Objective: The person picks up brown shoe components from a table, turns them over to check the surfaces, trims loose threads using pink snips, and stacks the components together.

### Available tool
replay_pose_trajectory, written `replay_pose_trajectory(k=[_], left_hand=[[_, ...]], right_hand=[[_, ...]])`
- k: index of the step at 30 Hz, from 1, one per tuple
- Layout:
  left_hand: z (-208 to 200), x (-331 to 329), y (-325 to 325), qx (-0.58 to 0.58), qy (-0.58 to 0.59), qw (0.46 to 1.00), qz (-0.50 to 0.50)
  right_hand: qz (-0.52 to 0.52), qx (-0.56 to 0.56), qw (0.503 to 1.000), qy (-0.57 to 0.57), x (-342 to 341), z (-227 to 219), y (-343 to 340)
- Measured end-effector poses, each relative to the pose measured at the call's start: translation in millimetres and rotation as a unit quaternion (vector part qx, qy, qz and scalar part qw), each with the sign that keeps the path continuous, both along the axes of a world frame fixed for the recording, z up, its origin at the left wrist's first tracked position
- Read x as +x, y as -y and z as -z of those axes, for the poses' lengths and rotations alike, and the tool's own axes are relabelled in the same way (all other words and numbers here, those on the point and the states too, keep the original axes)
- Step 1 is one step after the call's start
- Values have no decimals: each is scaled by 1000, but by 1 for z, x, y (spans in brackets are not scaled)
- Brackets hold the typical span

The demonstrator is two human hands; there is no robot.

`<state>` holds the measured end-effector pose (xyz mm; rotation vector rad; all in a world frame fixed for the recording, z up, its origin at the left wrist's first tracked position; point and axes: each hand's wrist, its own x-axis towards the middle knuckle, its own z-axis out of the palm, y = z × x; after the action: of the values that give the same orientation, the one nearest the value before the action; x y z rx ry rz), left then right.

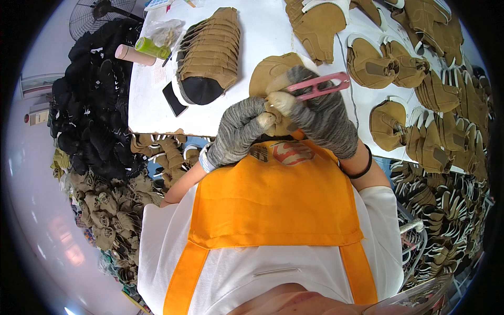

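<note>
Both my hands wear grey knit gloves and meet over the near edge of a white table [273,31]. My left hand [239,128] pinches the lower edge of a tan shoe upper piece [269,71]. My right hand [320,113] grips the same piece with its fingertips and also holds pink thread snips [321,86], whose blades point right. The piece is partly hidden behind my fingers.
A stack of tan uppers [210,50] lies left of my hands, with a black phone [174,98] beside it. More tan uppers [391,65] cover the table's right side. Black pieces [92,100] pile up at left. A green bottle [151,47] and a fan [89,16] sit at the far left.
</note>
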<state>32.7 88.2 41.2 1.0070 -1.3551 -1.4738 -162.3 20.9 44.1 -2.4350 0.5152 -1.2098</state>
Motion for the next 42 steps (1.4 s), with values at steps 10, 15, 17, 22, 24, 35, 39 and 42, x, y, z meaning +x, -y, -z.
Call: replay_pose_trajectory(k=[10, 15, 17, 22, 24, 35, 39, 42], left_hand=[[3, 0, 0, -4, 5, 1000, -3], [7, 0, -2, -1, 20, 1000, -18], [10, 1, -2, -8, -1, 1000, -16], [10, 3, -2, -4, -2, 1000, -8], [12, 1, -4, -2, -7, 1000, -18], [17, 1, -4, 32, -55, 998, -11], [12, -1, -5, 28, -48, 998, -18], [18, 1, -6, 10, -15, 999, -28]], right_hand=[[7, 198, 980, -1, 2, -13, -9], [37, 62, 997, -28, 1, 15, 2], [-6, 198, 980, -4, -2, -2, -1], [27, 90, 995, -29, 2, -4, -3], [62, -5, 996, -71, -1, 0, -1], [-20, 277, 961, -3, -2, -14, -4], [-47, 291, 955, 24, 4, -18, -2], [-21, 229, 973, 4, 1, -6, 1]])
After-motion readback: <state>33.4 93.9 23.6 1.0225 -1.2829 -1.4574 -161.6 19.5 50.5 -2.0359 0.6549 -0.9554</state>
